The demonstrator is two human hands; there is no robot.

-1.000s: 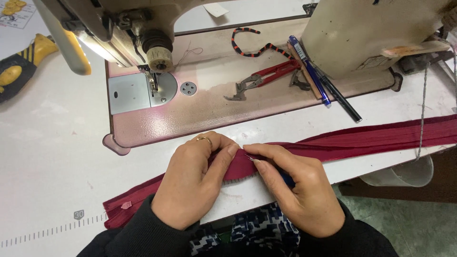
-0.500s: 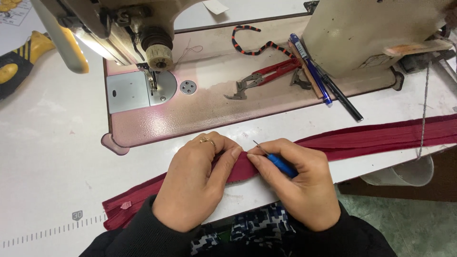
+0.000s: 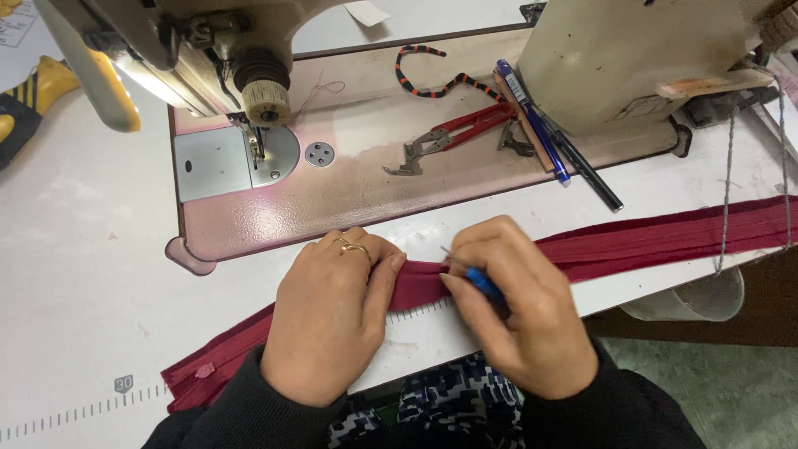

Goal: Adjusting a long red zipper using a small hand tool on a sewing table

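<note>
A long dark red fabric strip (image 3: 665, 237) lies along the front edge of the white table (image 3: 83, 274), from lower left to far right. My left hand (image 3: 332, 320), a ring on one finger, presses flat on the strip near the middle. My right hand (image 3: 524, 312) pinches the strip just to the right and grips a small blue-handled pointed tool (image 3: 482, 283), its thin metal tip aimed at the fabric between the two hands.
A sewing machine (image 3: 249, 91) on a pink bed (image 3: 357, 183) stands just beyond my hands. Red thread snips (image 3: 453, 137), pens (image 3: 549, 141) and a striped cord (image 3: 440, 83) lie on the bed. A pale bucket (image 3: 698, 299) hangs under the table edge at right.
My right hand has turned so the blue tool and its tip show above the strip. The left hand stays pressed on the fabric.
</note>
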